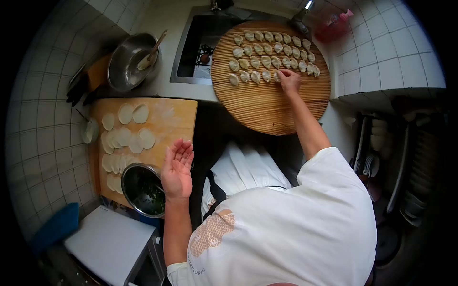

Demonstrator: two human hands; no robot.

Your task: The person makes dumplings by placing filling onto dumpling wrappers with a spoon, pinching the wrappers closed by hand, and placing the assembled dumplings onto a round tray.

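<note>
1. Your round mat point(267, 109) carries rows of dumplings point(265, 61).
2. To its left, your wooden board point(167, 114) bears pale wrappers point(124, 137), many overlapping.
3. Your metal bowl point(131, 183), with something dark green inside, overlaps the board's near edge.
4. Your left hand point(178, 168) is released, palm up, near the bowl.
5. Your right hand point(290, 82) reaches over the mat, fingertips pinching a dumpling.
6. That pinched dumpling point(276, 76) sits at the right end of the nearest row.

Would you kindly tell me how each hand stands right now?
Left hand: open, holding nothing.
Right hand: fingers closed on a dumpling at the round board.
</note>
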